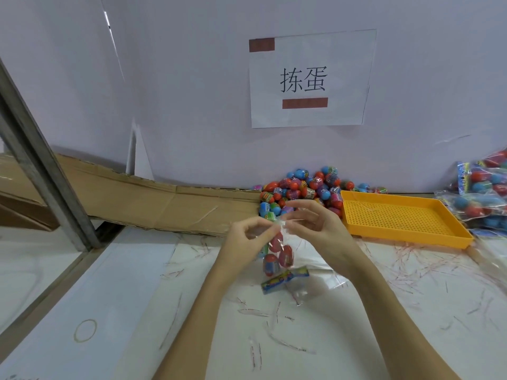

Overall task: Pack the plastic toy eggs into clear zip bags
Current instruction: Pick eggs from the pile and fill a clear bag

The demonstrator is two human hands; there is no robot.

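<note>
- The left hand point(248, 237) and right hand point(319, 226) are raised together over the white table point(343, 325), each pinching the top edge of a clear zip bag point(277, 256).
- The bag hangs between them with several toy eggs point(275, 260) inside, red and blue; the exact count is hard to make out through the plastic.
- A printed header card point(285, 278) lies on the table just below the bag.
- A loose egg pile point(304, 189) sits against the back wall, touching a yellow perforated tray point(406, 219) on its left side.
- Filled bags point(482, 193) are stacked at far right.
- A paper sign point(310, 78) is taped to the wall.
</note>
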